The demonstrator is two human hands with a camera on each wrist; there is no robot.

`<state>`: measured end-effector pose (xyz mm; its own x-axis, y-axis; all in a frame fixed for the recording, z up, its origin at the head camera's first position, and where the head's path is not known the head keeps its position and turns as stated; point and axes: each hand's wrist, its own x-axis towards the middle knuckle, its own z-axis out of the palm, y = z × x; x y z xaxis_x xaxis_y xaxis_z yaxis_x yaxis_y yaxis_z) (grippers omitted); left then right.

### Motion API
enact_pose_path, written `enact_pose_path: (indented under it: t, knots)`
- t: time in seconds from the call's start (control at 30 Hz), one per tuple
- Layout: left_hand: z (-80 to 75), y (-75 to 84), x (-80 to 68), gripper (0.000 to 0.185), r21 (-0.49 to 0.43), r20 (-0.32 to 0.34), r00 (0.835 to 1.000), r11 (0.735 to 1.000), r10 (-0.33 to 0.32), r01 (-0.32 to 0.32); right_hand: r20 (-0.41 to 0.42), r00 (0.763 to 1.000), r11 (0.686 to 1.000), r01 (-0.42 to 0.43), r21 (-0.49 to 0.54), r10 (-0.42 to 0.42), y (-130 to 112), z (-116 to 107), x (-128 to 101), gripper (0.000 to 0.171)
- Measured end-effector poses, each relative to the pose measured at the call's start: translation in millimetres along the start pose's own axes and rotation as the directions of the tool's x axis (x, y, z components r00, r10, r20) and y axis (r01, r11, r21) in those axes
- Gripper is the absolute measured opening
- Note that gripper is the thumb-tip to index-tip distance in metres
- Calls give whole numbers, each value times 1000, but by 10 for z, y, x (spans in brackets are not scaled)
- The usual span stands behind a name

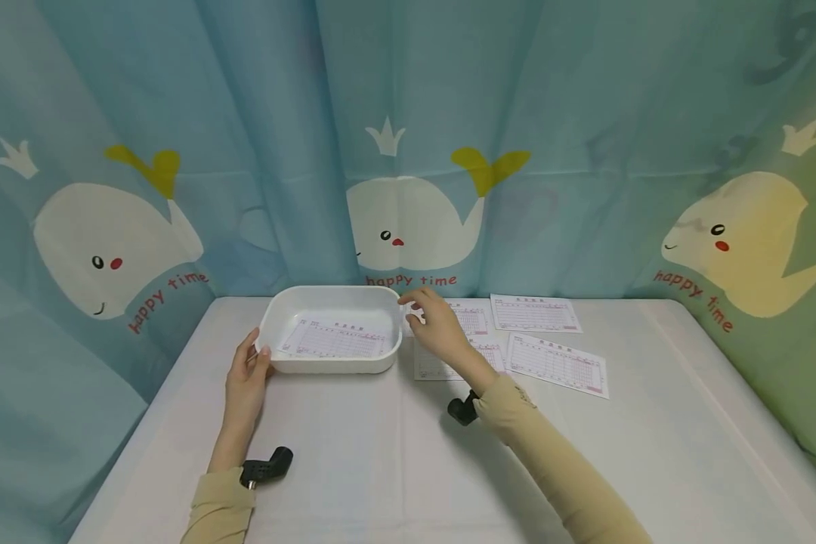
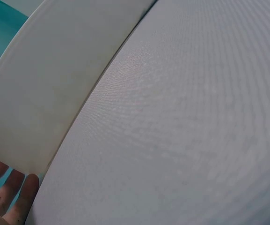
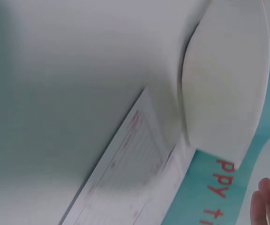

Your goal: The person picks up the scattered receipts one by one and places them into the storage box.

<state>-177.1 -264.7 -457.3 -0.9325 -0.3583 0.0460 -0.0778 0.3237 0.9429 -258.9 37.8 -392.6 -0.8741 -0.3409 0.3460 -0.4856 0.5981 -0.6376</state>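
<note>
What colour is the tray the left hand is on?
White tray, plain; clearest in the head view, left hand at its edge.

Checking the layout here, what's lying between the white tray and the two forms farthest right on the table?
In the head view, the right hand hovers there over two more forms, between the tray and the right-side forms.

1. In front of me the table (image 1: 353, 453) runs back to the curtain (image 1: 408, 113), which stands behind it and along both sides.
2. The tray (image 1: 331, 364) sits on the table, left of centre and near the back; one form (image 1: 336, 340) lies in it.
3. My left hand (image 1: 246, 378) rests against the tray's left end.
4. Four loose forms (image 1: 557, 364) lie on the table right of the tray.
5. My right hand (image 1: 435, 323) hovers above the forms just beside the tray's right end.
</note>
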Motion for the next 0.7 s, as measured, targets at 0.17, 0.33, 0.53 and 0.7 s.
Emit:
enact_pose_path:
  t: [0.17,0.33,0.53,0.7]
  knots:
    - [5,-5,5,54,11,-9,1000,1000,-3,3,-15,1000,1000,4,-25,-4,82,-139,-91,25]
    - [6,-6,-4,55,18,-7,1000,1000,-7,7,-25,999,998,-21,-51,20,174,-249,-190,26]
    - [-5,-1,-9,55,16,-9,1000,1000,-6,6,-41,998,996,-60,-70,57,302,-353,-335,26]
    - [-6,3,-4,55,10,-3,1000,1000,3,-3,-61,995,994,-84,-70,80,410,-441,-462,26]
